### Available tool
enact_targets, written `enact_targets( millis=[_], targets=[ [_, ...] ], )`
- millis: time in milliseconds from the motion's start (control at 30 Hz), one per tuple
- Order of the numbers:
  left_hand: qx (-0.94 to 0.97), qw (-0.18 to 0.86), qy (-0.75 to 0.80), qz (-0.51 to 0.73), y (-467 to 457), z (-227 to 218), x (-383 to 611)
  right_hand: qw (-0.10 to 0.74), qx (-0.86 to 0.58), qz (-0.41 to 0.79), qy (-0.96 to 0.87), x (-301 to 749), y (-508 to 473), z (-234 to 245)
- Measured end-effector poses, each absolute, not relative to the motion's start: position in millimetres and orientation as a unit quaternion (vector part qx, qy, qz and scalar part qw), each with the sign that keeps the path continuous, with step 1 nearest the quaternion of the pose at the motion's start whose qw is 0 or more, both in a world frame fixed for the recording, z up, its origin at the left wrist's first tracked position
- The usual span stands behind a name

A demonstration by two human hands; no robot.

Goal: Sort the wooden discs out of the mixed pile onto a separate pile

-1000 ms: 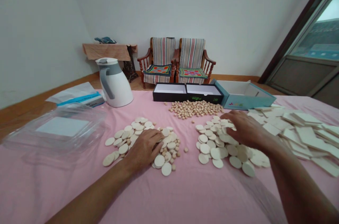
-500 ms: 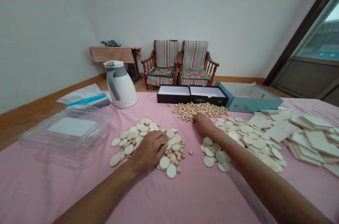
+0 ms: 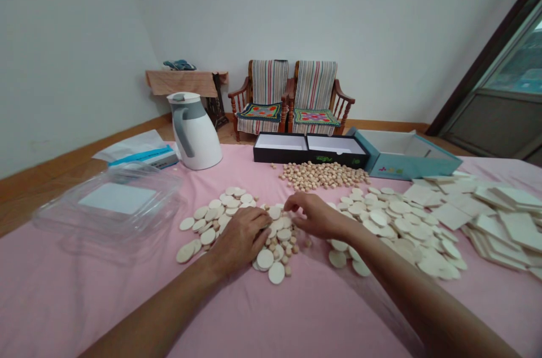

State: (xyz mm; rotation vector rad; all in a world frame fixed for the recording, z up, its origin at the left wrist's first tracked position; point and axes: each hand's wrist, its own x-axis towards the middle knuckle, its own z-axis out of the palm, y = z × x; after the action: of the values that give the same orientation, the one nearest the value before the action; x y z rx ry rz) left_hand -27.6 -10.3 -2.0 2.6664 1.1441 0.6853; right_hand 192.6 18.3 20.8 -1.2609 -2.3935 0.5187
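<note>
My left hand point(image 3: 241, 236) lies palm down on a mixed pile of pale round wooden discs point(image 3: 265, 259) and small wooden beads point(image 3: 284, 260). Its fingers curve loosely over the discs, the thumb a little apart; whatever lies under the palm is hidden. At the right edge of the same pile hovers my right hand point(image 3: 315, 215), fingers bent, with a gap between thumb and forefinger and nothing visible in it. Behind it is a heap of small beads point(image 3: 324, 175). A second heap of discs point(image 3: 398, 222) spreads to the right, partly behind my right forearm.
Square wooden tiles point(image 3: 499, 222) are stacked loosely at the far right. A black box point(image 3: 311, 156) and a light blue box point(image 3: 410, 163) stand at the back. On the left are a white jug point(image 3: 199, 140), a clear plastic container point(image 3: 114, 205) and a blue-and-white packet point(image 3: 144, 157).
My right hand has moved left and nearer, from the front of the bead heap to the mixed pile. My left hand has stayed on the discs. The view has shifted slightly.
</note>
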Motion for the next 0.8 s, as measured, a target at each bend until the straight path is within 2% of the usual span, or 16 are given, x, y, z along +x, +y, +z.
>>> enact_targets(
  millis=[167,367,700,800],
  targets=[
    [0.892,0.071,0.380,0.234,-10,-3,-28,0.162,-0.464,0.161,-0.856,180,3,9],
    [0.894,0.071,0.377,0.232,-8,-3,-28,0.183,-0.477,0.143,-0.848,185,0,11],
    [0.896,0.063,0.365,0.246,-8,-4,-28,0.135,-0.640,0.039,-0.755,293,-24,35],
    [0.897,0.067,0.362,0.245,-6,-5,-28,0.144,-0.660,-0.008,-0.738,308,-32,36]
  ],
)
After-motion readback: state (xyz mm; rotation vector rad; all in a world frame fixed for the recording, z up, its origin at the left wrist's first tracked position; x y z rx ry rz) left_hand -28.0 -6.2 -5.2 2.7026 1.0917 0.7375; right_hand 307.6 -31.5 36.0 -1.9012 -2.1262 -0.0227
